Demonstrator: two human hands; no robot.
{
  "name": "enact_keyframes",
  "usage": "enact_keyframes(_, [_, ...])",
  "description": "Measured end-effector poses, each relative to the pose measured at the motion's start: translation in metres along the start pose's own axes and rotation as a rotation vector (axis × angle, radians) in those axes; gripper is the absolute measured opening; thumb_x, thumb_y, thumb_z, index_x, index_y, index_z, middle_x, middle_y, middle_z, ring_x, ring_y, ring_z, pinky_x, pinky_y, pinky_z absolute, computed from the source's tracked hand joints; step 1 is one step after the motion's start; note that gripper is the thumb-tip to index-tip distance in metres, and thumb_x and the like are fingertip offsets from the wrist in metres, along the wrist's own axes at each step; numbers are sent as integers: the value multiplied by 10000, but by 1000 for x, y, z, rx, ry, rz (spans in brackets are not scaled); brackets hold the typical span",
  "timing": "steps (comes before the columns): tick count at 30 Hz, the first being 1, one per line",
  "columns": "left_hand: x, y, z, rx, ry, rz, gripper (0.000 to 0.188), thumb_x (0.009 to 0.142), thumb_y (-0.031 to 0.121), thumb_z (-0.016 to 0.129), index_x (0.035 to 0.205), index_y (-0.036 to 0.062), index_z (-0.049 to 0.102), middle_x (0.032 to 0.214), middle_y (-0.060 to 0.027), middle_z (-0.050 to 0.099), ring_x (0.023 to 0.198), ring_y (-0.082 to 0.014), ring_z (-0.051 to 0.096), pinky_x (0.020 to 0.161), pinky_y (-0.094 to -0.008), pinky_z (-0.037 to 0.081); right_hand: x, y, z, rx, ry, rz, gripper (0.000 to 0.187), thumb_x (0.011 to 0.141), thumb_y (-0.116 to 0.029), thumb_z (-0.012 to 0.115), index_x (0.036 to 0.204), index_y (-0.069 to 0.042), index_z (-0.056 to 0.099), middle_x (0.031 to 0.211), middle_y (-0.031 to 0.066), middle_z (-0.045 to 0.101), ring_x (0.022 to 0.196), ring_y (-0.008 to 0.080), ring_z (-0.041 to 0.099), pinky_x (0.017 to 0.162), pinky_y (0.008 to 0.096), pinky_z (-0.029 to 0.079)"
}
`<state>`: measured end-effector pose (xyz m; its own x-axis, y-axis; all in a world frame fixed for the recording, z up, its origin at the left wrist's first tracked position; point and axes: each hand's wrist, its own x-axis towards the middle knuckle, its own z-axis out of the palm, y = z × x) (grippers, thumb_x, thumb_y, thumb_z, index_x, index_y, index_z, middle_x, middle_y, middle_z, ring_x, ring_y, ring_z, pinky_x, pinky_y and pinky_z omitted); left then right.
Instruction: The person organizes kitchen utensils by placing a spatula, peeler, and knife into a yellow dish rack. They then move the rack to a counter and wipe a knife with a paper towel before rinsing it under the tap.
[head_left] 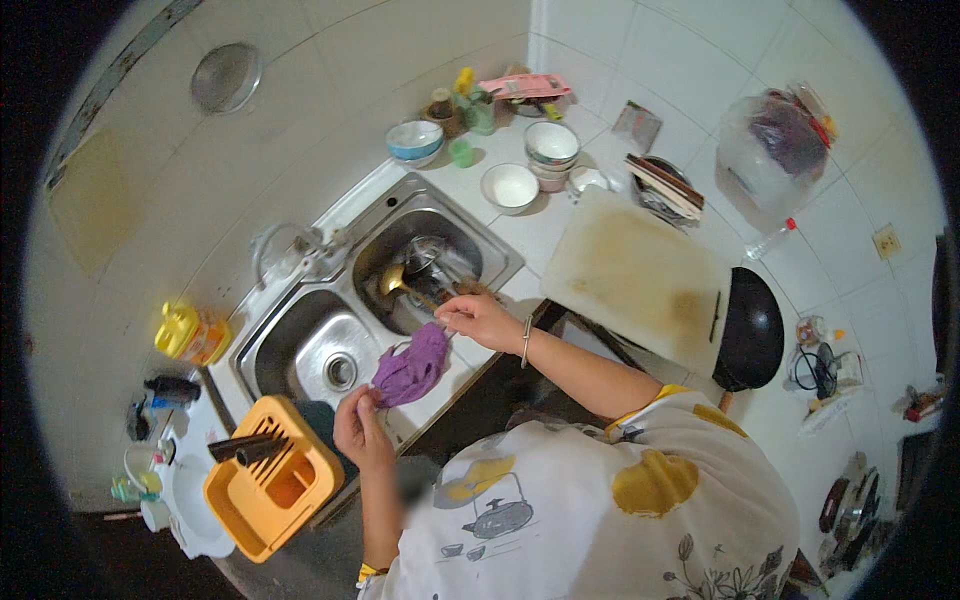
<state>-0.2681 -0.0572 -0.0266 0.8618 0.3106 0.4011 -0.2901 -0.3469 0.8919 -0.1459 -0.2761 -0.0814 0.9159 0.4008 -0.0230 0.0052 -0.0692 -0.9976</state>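
Observation:
My right hand (480, 318) is closed round the handle of a gold-coloured ladle (392, 279), whose bowl hangs over the right sink basin (375, 235). Beside that hand, a bunched purple cloth (413, 368) is at the front rim of the sink. My left hand (362, 428) pinches the cloth's near left edge between its fingertips. A strainer-like metal utensil (427, 252) and other dishes lie in the right basin, partly hidden. The left basin (300, 345) shows its round drain.
At left stand an orange draining rack (262, 540) with dark-handled utensils and a yellow jug (190, 333). Bowls (510, 188) line the back counter. To the right are a large cutting board (620, 250) and a black wok (752, 330). The faucet (300, 250) rises behind the sink.

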Motion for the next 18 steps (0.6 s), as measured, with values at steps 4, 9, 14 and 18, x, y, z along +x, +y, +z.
enact_keyframes(4, [29, -15, 55, 338, -351, 120, 262, 785, 132, 635, 1023, 26, 623, 1200, -200, 523, 1162, -343, 450, 990, -404, 329, -25, -19, -54, -49, 165, 81, 266, 884, -225, 553, 1012, 1, 612, 821, 12, 629, 748, 76, 555, 683, 246, 461])
enact_keyframes(9, [31, -25, 121, 29, -654, 76, 508, 772, 169, 672, 1231, 40, 494, 1274, -225, 461, 1192, -368, 426, 1012, -407, 314, -68, -36, -116, 29, 445, 88, 277, 886, -226, 546, 1064, -22, 603, 976, 40, 636, 817, 111, 584, 727, 258, 474])
enact_keyframes(14, [30, -16, 185, -21, -843, 62, 507, 786, 199, 674, 1222, 17, 490, 1270, -227, 460, 1187, -379, 423, 993, -409, 337, -61, -44, -221, 100, 646, 83, 278, 899, -229, 533, 1043, 3, 590, 966, 73, 639, 856, 136, 596, 729, 267, 484])
enact_keyframes(18, [38, -23, 233, -21, -924, 81, 528, 789, 191, 668, 1258, 55, 468, 1280, -208, 461, 1200, -353, 423, 1006, -399, 329, 17, -32, -322, 96, 744, 1, 274, 902, -243, 516, 985, -1, 614, 905, 56, 651, 763, 124, 604, 656, 238, 479])
